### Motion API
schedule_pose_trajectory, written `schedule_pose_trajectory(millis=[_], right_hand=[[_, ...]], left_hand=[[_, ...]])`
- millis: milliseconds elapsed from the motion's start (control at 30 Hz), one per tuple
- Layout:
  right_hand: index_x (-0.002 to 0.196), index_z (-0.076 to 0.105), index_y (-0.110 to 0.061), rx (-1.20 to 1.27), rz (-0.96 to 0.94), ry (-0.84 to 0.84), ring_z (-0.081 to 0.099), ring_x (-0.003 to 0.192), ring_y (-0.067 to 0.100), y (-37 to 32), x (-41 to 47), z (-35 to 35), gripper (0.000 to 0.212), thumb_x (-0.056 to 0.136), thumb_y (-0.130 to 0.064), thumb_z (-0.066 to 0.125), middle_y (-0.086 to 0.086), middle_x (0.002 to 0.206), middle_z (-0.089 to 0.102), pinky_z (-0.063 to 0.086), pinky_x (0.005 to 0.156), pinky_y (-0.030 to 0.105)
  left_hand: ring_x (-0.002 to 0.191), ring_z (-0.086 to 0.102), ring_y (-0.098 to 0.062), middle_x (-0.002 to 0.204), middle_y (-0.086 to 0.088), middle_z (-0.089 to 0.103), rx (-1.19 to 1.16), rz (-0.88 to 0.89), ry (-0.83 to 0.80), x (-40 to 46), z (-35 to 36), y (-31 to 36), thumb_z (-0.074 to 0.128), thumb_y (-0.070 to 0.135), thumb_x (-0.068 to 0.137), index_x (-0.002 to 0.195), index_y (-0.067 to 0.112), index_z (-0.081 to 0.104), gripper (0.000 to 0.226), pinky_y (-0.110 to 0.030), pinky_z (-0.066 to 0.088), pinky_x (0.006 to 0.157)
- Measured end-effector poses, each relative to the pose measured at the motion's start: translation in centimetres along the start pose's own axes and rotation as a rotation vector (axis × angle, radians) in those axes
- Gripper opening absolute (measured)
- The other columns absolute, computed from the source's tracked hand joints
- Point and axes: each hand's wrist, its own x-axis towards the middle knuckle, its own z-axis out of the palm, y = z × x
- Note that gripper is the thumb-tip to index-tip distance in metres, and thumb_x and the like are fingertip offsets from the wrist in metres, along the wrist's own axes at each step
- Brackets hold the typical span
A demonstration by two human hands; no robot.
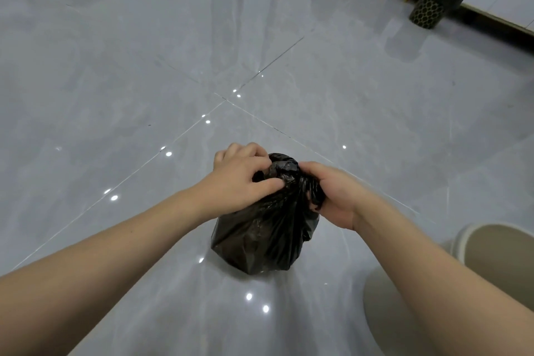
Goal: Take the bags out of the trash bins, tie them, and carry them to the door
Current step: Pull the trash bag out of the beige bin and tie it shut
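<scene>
**Black bag gathered at the neck**

Low in the middle of the frame a black trash bag (pixel 260 240) sits on the glossy grey tile floor (pixel 115 81), bulging, crinkled, its top bunched into a twisted neck. The left hand (pixel 242 176) pinches that neck from one side; the right hand (pixel 332 196) clenches it from the other. A beige bin (pixel 497 243) stands at lower right. At upper right, a black-lined patterned bin (pixel 433 6) stands by the wall.

One camera only, worn on the person's head, looking forward and steeply down at the grey floor (pixel 144 81). It sits close above both forearms and the bag (pixel 265 228); its wide lens reaches the far wall's skirting (pixel 491 20).
</scene>
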Motion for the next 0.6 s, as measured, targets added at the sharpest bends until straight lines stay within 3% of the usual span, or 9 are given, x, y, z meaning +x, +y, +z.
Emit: schedule_pose_trajectory(millis=[67, 167, 267, 333, 400, 467, 533, 600], right_hand=[[0.093, 0.072, -0.011, -0.089, -0.069, 0.088, 0.066, 0.063, 0.014, 0.0, 0.2, 0.5, 0.027, 0.096, -0.031, 0.054, 0.005, 0.079, 0.071, 0.048, 0.053, 0.024], [0.078, 0.071, -0.021, -0.243, -0.224, 0.423, 0.056, 0.058, 0.015, 0.3, 0.9, 1.0, 0.022, 0.089, -0.032, 0.057, -0.003, 0.067, 0.058, 0.042, 0.052, 0.024], [0.073, 0.067, -0.022, -0.489, -0.441, 0.587, 0.048, 0.049, 0.003, 0.8, 1.5, 0.9, 0.03, 0.093, -0.037, 0.049, -0.015, 0.049, 0.052, 0.04, 0.051, 0.022], [0.072, 0.061, -0.015, -0.688, -0.553, 0.615, 0.048, 0.051, 0.002, 1.4, 1.5, 0.8, 0.038, 0.095, -0.042, 0.045, -0.008, 0.058, 0.059, 0.041, 0.051, 0.022], [0.069, 0.052, -0.012, -0.83, -0.589, 0.612, 0.045, 0.054, 0.009, 2.2, 1.6, 0.5, 0.043, 0.096, -0.045, 0.043, 0.001, 0.061, 0.054, 0.039, 0.053, 0.03], [0.066, 0.043, -0.016, -0.962, -0.59, 0.601, 0.043, 0.053, 0.013, 3.0, 1.8, 0.0, 0.043, 0.099, -0.044, 0.041, -0.003, 0.056, 0.046, 0.036, 0.052, 0.034], [0.068, 0.043, -0.017, -1.047, -0.57, 0.599, 0.048, 0.057, 0.019, 3.6, 1.9, -0.7, 0.042, 0.1, -0.043, 0.039, -0.003, 0.058, 0.049, 0.039, 0.055, 0.037], [0.072, 0.045, -0.016, -1.152, -0.529, 0.59, 0.052, 0.063, 0.025, 4.1, 2.2, -1.3, 0.042, 0.101, -0.044, 0.036, 0.0, 0.063, 0.053, 0.04, 0.056, 0.037]], left_hand=[[0.108, 0.042, -0.015, 0.104, 0.011, 0.055, -0.154, -0.059, 0.051, 0.0, 0.3, -0.6, 0.057, 0.037, 0.092, 0.083, 0.02, 0.063, 0.02, -0.031, 0.026, 0.097], [0.074, 0.051, -0.014, 0.082, -0.009, 0.055, -0.854, -0.367, 0.128, 0.5, -0.3, -0.8, 0.053, 0.014, 0.088, 0.08, -0.003, 0.06, 0.02, -0.024, 0.041, 0.069], [0.056, 0.049, -0.016, 0.071, -0.007, 0.049, -1.315, -0.562, 0.12, 1.2, -0.4, -1.6, 0.046, 0.011, 0.088, 0.072, 0.008, 0.051, 0.017, -0.029, 0.033, 0.058], [0.052, 0.051, -0.017, 0.072, -0.007, 0.053, -1.542, -0.632, 0.12, 1.4, -0.2, -2.4, 0.043, 0.014, 0.089, 0.075, 0.009, 0.049, 0.015, -0.03, 0.036, 0.058], [0.052, 0.056, -0.015, 0.08, -0.006, 0.066, -1.689, -0.682, 0.15, 1.4, -0.2, -3.3, 0.041, 0.016, 0.09, 0.085, 0.007, 0.053, 0.017, -0.025, 0.04, 0.049], [0.05, 0.055, -0.014, 0.081, -0.006, 0.07, -1.765, -0.7, 0.194, 1.3, -0.3, -4.8, 0.039, 0.017, 0.092, 0.087, 0.007, 0.052, 0.017, -0.02, 0.038, 0.04], [0.043, 0.043, -0.013, 0.066, -0.003, 0.057, -1.75, -0.724, 0.214, 1.2, -0.7, -6.7, 0.037, 0.017, 0.093, 0.08, 0.012, 0.043, 0.015, -0.02, 0.034, 0.038], [0.039, 0.027, -0.013, 0.058, 0.0, 0.04, -1.587, -0.791, 0.24, 1.1, -0.8, -8.4, 0.036, 0.015, 0.091, 0.073, 0.017, 0.034, 0.019, -0.021, 0.027, 0.036]])
